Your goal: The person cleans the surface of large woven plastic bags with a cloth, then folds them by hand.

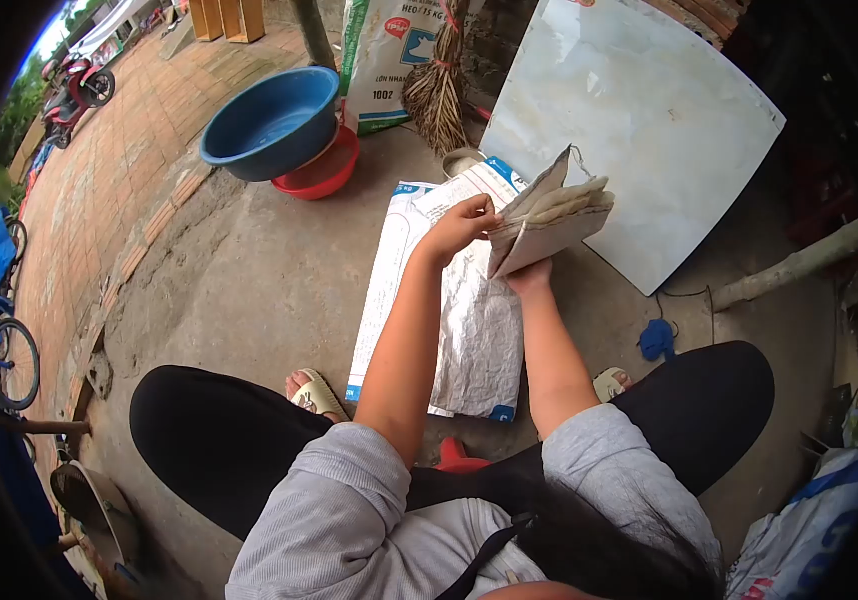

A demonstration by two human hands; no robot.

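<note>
A folded off-white bundle (554,222), with several thin wavy layers showing along its open top edge, is held up in front of me. A loose thread or wire sticks up from its upper corner. My left hand (464,226) has its fingers curled and pinched at the bundle's left edge. From below, my right hand (530,274) grips the bundle's lower side, its fingers mostly hidden behind it. Under both hands, a flattened white woven sack (479,345) with blue print lies on the concrete ground.
A large pale board (639,120) leans behind the bundle. At the back left, a blue basin (274,125) sits over a red one (324,170), near a feed sack (389,75) and a straw broom (436,100). Blue yarn (657,340) lies right, below a wooden pole (809,255).
</note>
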